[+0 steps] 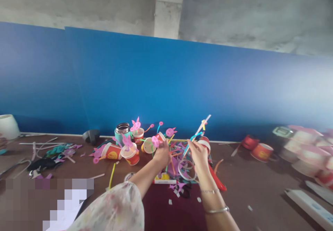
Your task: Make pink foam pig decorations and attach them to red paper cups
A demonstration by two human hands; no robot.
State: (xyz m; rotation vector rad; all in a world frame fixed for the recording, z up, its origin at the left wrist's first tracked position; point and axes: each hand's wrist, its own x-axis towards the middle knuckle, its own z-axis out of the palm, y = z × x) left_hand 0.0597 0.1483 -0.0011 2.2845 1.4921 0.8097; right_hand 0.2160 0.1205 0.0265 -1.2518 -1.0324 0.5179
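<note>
My right hand (199, 153) is closed, with a blue drinking straw (193, 138) pinched at its fingertips. A pale straw (205, 121) rises just above it, and a red paper cup (204, 143) is partly hidden behind. My left hand (162, 153) reaches into the pile with curled fingers; whatever they grip is hidden. Beside those fingers are a pink foam disc (155, 141), a tilted paper cup (160, 137) and a yellow straw (171, 139). Loose straws and purple foam scraps (179, 165) lie between the hands.
Left of centre stand a teal thermos (121, 133) and paper cups, including one with a pink foam figure (130, 154). Red scissors handles or a similar red tool (218, 179) lie by my right forearm. Stacked cups (303, 147) are at far right. A blue partition (145, 82) backs the table.
</note>
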